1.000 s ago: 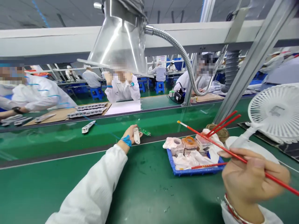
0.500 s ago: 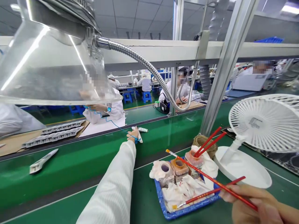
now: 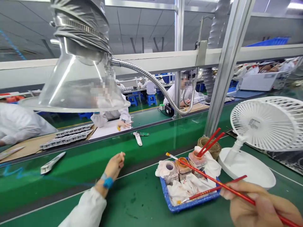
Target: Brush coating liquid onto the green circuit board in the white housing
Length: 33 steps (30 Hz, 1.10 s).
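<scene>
My right hand pinches a red-handled paintbrush, its bristles pointing left above the tray. A second red paintbrush slants across the blue tray, its handle passing by my right fingertips; whether they touch it I cannot tell. My left hand, fingers curled together with nothing visible in them, hovers near the belt's close edge. A blue wrist strap circles that wrist. Beyond it on the green belt lie a whitish handle-shaped part and a small green circuit board.
The tray holds crumpled cloths and several jars, one with red brushes standing in it. A white fan stands right. A clear hood hangs upper left. Another handle-shaped part lies left on the belt. Co-workers sit opposite.
My left hand has let go of the whitish part and drawn back toward me, leaving it on the belt. My right hand still holds the brush. The view has shifted slightly.
</scene>
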### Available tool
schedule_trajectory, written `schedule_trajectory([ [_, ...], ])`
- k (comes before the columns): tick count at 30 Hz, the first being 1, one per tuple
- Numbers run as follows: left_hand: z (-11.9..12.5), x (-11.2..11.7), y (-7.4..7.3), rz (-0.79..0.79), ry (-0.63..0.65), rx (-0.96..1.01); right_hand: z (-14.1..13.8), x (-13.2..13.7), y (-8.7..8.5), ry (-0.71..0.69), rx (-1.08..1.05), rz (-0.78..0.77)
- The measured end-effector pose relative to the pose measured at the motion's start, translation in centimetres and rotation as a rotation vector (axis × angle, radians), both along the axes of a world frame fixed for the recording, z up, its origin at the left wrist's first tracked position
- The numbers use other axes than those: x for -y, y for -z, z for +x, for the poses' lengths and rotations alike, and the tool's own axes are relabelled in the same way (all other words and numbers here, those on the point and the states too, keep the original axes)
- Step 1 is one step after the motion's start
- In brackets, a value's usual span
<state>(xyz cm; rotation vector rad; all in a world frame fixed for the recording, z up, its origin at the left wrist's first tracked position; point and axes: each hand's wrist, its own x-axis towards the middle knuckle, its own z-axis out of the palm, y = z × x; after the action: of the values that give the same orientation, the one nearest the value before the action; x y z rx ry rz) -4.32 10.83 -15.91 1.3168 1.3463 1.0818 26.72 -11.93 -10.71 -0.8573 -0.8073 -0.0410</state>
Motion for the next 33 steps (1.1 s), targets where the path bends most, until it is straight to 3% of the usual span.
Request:
schedule_trajectory([
  [4, 0.2, 11.2, 2.9, -0.038, 0.142, 0.062, -0.2, -1.0, 0.3, -0.177, -0.082, 0.171],
  [6, 0.7, 14.8, 3.7, -0.048, 0.189, 0.088, -0.2, -1.3, 0.6, -0.217, -0.106, 0.182],
  [8, 1.1, 16.6, 3.9, -0.05, 0.209, 0.122, -0.6, -1.7, 0.6, -0.258, -0.125, 0.18],
  [14, 1.5, 16.5, 3.5, -0.025, 0.121, 0.245, -3.3, -3.6, -0.1, -0.401, -0.136, 0.13],
  [18, 1.6, 16.5, 4.0, -0.013, 0.052, 0.323, -4.5, -4.5, 1.0, -0.422, -0.117, 0.13],
  [26, 2.3, 16.3, 4.7, -0.044, 0.035, 0.431, -4.5, -2.8, 2.9, -0.401, -0.051, 0.192],
  [33, 2.0, 16.6, 4.2, -0.058, -0.014, 0.517, -4.9, -1.6, 3.2, -0.383, 0.02, 0.097],
])
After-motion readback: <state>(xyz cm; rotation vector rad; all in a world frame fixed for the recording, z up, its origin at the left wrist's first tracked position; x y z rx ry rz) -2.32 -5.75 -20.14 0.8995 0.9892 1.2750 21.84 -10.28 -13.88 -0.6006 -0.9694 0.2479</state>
